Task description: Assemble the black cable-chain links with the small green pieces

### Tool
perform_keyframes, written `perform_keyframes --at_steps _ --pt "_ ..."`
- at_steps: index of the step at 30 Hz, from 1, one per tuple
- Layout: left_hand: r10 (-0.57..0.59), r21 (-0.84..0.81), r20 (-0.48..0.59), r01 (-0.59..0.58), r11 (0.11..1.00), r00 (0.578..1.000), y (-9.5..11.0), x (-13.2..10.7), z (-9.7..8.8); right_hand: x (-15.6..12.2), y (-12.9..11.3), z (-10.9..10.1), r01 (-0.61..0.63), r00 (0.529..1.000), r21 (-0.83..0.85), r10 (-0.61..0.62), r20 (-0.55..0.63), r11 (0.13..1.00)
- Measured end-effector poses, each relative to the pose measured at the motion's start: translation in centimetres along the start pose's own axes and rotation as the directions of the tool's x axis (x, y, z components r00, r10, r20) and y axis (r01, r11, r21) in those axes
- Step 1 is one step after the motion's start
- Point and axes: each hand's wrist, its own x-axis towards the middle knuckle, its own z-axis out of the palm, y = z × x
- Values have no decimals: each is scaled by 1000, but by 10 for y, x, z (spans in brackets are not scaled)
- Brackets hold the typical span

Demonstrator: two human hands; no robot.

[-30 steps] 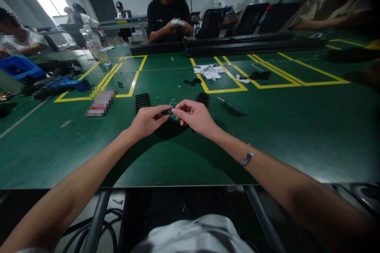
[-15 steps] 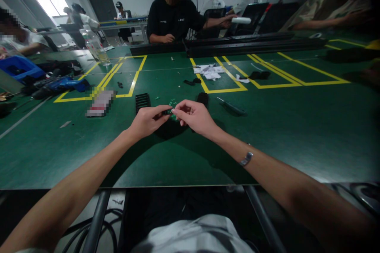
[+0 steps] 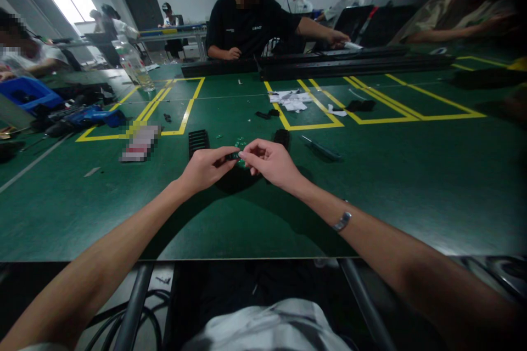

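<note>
Between thumb and fingers, my left hand (image 3: 205, 167) pinches a small dark part (image 3: 233, 156) whose kind I cannot make out. My right hand (image 3: 269, 162) is closed in a pinch at the right end of that part, thumb and index fingertip touching it; whether it holds a further small piece is hidden. On the table just behind the hands lie several small clear-green pieces (image 3: 241, 143). A black ribbed block (image 3: 198, 141) rests beyond my left hand, and another black block (image 3: 282, 137) is partly covered by my right hand.
A screwdriver (image 3: 321, 149) lies right of my hands on the green table (image 3: 391, 186). Left are a blurred-out flat box (image 3: 141, 143), a blue power tool (image 3: 90, 117) and a bottle (image 3: 138, 68). White papers (image 3: 291, 100) and long black rails (image 3: 329, 66) lie farther back. A co-worker (image 3: 251, 24) sits opposite.
My hands stay almost in place around the small part. Across the table, the co-worker's outstretched hand has moved right and down with the white object.
</note>
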Motion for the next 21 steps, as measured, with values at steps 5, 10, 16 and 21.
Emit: perform_keyframes --at_steps 5,10,16,21 --pt "0 3 9 0 1000 1000 -1 -1 0 0 2 -1 7 1000 -11 -7 8 1000" --pt "4 -13 7 -4 1000 1000 -2 -2 1 0 -1 0 2 1000 -28 -1 13 1000" --pt "4 -20 24 -4 1000 1000 -3 -2 -1 0 -2 1 -41 999 -20 41 12 999" --pt "-3 -34 26 4 999 1000 -4 -3 0 0 0 2 -62 998 -17 62 13 998"
